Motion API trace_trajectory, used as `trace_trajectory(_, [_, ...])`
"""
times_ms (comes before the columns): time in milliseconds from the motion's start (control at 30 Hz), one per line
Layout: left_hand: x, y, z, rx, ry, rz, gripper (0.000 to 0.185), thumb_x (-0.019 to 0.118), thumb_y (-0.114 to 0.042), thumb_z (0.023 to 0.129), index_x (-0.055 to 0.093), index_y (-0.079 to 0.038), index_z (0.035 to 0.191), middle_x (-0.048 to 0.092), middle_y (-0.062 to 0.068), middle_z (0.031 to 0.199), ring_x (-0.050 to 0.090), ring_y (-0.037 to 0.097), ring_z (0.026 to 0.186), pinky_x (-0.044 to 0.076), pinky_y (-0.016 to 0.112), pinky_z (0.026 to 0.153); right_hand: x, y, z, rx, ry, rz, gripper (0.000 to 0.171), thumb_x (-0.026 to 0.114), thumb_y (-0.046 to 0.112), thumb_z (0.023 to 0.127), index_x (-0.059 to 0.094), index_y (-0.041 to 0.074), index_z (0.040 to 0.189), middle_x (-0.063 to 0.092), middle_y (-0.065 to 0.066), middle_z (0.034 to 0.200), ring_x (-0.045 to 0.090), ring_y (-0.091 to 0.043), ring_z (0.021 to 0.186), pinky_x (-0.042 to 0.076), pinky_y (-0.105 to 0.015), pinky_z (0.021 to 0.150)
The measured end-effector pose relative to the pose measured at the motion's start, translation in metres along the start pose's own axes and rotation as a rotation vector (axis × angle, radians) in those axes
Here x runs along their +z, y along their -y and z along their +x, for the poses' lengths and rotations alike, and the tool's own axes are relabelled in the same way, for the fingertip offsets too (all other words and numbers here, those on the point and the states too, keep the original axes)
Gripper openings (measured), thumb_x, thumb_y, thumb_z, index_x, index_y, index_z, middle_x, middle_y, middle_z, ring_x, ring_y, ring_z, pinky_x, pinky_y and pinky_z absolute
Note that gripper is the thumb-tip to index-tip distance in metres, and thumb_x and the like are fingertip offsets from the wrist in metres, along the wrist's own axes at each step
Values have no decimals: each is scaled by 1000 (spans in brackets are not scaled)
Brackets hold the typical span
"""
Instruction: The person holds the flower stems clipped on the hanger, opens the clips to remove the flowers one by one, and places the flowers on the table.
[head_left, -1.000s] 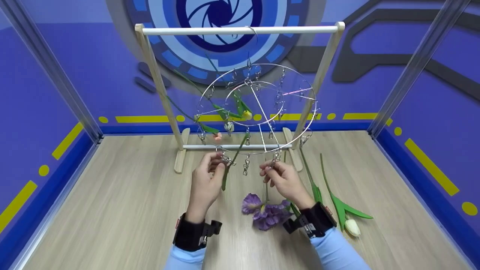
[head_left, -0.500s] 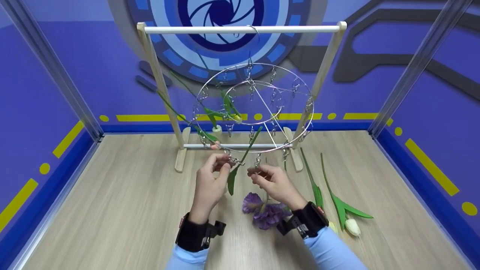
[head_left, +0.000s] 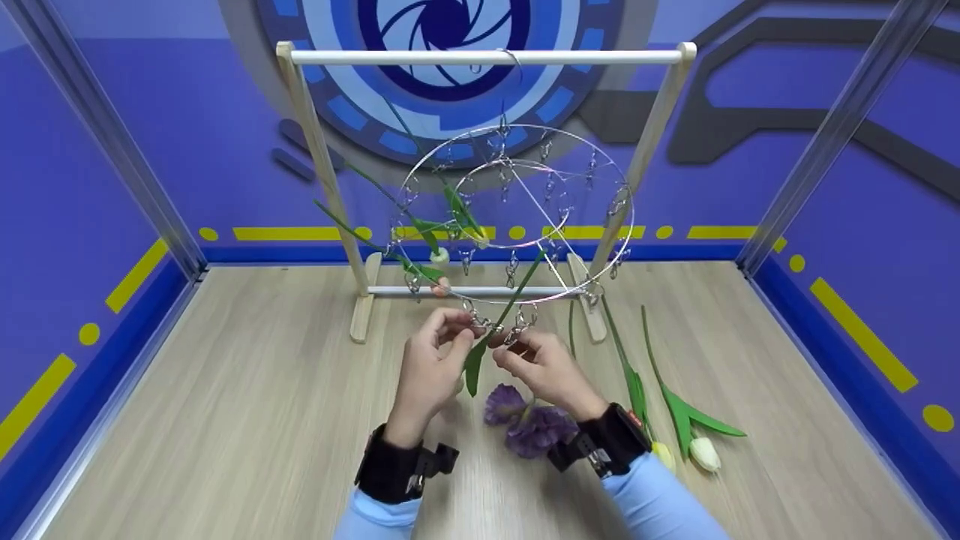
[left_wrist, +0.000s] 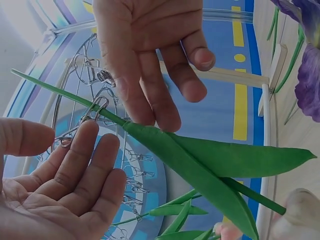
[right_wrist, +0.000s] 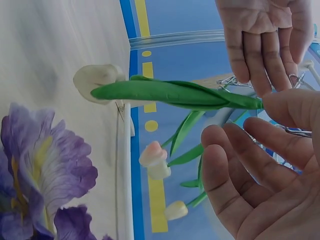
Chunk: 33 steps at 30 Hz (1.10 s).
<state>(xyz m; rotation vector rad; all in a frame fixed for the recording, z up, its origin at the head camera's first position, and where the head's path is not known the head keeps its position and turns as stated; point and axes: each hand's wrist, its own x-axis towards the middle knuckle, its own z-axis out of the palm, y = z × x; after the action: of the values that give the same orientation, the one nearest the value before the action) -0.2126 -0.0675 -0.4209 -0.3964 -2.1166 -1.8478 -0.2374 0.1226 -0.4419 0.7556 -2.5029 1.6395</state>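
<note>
We've got both hands up at the near rim of the round wire clip hanger [head_left: 517, 217], which hangs from the white top bar of the wooden stand [head_left: 315, 165]. That puts the front metal clips [head_left: 517, 324] right at finger height.

Left hand [head_left: 431, 367]: thumb and fingertips pinch at a clip on the rim, narrow grip; in the left wrist view the fingers look mostly straight, touching the wire clip where the green-stemmed flower with the long leaf [head_left: 495, 330] passes through.

Right hand [head_left: 544, 367]: fingers lightly curled, tips meeting the same stem just beside the clip. We can't tell whether it truly pinches the stem or only steadies it.

The stem slants up into the hanger, its leaf drooping between the two hands. Purple iris flower [head_left: 529, 424] lies on the wooden bench [head_left: 225, 420] under the right wrist; white tulip [head_left: 703, 452] further right.
</note>
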Motion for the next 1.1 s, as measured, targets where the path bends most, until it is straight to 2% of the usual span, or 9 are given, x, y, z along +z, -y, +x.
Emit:
trace_trajectory(233, [2,-2,-1,-5,41,-35,17,59,-1,100,63,4,116,74,17,106,70,32,105,54,40,95,2,6,-2,-15,2,15,19,68,7,96,74,-5,110,75,-15,95,67,-16,82,54,-24,72])
trace_trajectory(500, [5,-3,-2,-23,53,-76,20,60,2,98,61,7,117,74,19,106,71,30,101,56,33,93,7,2,-2,-17,-41,65,15,69,4,96,75,-6,104,73,-15,86,62,-6,72,51,-20,67])
trace_trajectory(700, [6,-1,-2,-28,71,-110,21,58,4,99,57,9,119,71,22,107,71,33,102,57,31,92,12,-2,-3,-26,-82,110,12,70,5,96,74,-5,91,70,-15,78,58,-5,67,49,-19,63])
trace_trajectory(867, [7,3,0,-30,78,-156,25,56,3,100,52,12,124,68,26,108,71,37,102,57,33,93,14,-6,-5,-39,-100,131,12,70,4,96,73,-6,90,69,-14,78,57,-6,66,48,-19,62])
trace_trajectory(967, [7,5,0,-47,71,-138,28,56,1,101,50,12,127,67,26,107,71,33,95,58,32,89,14,-6,-7,-46,-100,131,11,69,4,97,73,-5,91,68,-13,79,59,-7,69,49,-20,63])
trace_trajectory(1100, [6,6,1,-58,49,-60,28,59,-4,101,54,9,126,66,24,106,68,25,86,55,27,80,15,-5,-8,-69,-102,125,12,69,5,97,72,-4,90,69,-13,80,61,-9,70,51,-21,64])
